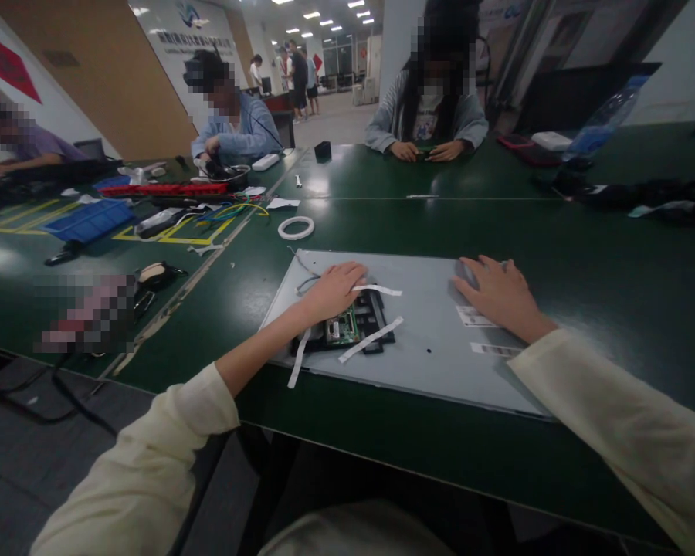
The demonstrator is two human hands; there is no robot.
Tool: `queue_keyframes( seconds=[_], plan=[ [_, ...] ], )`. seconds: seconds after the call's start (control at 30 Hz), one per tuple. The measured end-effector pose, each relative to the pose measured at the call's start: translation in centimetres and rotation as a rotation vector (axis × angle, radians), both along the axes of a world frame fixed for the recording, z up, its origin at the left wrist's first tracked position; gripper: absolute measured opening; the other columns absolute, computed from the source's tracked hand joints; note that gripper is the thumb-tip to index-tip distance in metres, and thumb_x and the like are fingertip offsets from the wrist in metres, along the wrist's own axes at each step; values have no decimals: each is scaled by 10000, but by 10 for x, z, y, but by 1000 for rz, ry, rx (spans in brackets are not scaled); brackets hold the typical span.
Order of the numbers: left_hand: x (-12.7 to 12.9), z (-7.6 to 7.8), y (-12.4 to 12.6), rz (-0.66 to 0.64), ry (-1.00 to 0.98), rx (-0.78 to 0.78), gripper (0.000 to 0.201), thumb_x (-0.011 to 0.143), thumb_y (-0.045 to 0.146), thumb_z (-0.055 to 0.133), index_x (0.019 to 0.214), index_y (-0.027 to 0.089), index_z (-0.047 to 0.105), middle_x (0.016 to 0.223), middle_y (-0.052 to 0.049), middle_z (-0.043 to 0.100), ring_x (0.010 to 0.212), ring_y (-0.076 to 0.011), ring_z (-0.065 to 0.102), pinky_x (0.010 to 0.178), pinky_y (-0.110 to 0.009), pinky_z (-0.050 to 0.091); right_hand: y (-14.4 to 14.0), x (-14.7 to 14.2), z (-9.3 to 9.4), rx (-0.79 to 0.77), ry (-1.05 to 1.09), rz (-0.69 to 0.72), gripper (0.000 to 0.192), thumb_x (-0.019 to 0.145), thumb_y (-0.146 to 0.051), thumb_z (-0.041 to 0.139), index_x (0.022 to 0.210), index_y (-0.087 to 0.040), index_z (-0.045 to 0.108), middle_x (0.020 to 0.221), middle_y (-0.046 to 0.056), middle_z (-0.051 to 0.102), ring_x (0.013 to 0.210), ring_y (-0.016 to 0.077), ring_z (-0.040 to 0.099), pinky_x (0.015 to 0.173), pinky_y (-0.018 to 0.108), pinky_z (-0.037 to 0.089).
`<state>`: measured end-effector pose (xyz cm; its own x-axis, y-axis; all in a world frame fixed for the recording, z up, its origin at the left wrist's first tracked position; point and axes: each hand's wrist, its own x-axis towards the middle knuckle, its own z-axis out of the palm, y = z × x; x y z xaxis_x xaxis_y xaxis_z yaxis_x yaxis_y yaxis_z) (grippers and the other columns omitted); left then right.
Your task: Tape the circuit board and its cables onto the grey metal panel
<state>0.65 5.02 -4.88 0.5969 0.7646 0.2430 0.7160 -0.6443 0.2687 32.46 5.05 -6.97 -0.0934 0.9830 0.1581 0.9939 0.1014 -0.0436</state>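
A flat grey metal panel (pixel 440 363) lies on the green table in front of me. On its left part sits a black plastic frame with a green circuit board (pixel 343 327). Several white tape strips (pixel 371 340) stick across the frame and panel. My left hand (pixel 341 287) rests over the frame's upper edge, fingers stretched to the right; what lies under the palm is hidden. Flat on the panel's right part is my right hand (pixel 495 293), fingers spread, close to a white label (pixel 476 316). A thin grey cable (pixel 306 270) trails at the panel's upper left.
A white tape roll (pixel 296 227) lies beyond the panel. To the left are a blue bin (pixel 86 219), loose wires and tools. A plastic bottle (pixel 605 116) and dark cloth (pixel 631 193) lie at the right. Co-workers sit across the table, one with hands (pixel 425 150) on a small object.
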Motion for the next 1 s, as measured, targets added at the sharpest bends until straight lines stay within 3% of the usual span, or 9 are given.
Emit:
queue_keyframes(
  seconds=[0.17, 0.37, 0.57, 1.0],
  plan=[
    [19, 4, 24, -107, 50, -17, 374, 927, 315, 243, 1176, 167, 479, 1233, -97, 499, 1179, -215, 415, 1003, -381, 298, 1, -4, 1, 51, -82, 136, 545, 883, -430, 220, 1326, -146, 360, 1313, 154, 403, 1268, 297, 285, 1036, 478, 203],
    [52, 4, 46, -206, 31, -43, 355, 898, 227, 310, 1198, 129, 471, 1281, -128, 451, 1194, -212, 408, 1022, -358, 297, 3, 0, -5, 51, -15, 103, 530, 867, -443, 293, 1327, -192, 374, 1348, 127, 382, 1254, 354, 291, 1000, 524, 256],
    [56, 3, 46, -256, 38, -48, 354, 904, 171, 296, 1226, 133, 439, 1330, -104, 422, 1224, -165, 392, 1042, -334, 299, 0, -2, -5, 132, -54, 143, 497, 887, -393, 270, 1289, -150, 430, 1331, 160, 382, 1237, 372, 309, 963, 509, 312],
    [62, 7, 42, -251, 9, -80, 342, 920, 197, 292, 1235, 142, 414, 1318, -94, 441, 1194, -151, 422, 1001, -313, 357, 5, 2, -10, 117, -22, 185, 485, 879, -378, 308, 1303, -169, 417, 1339, 163, 375, 1234, 368, 324, 947, 547, 321]
  ],
)
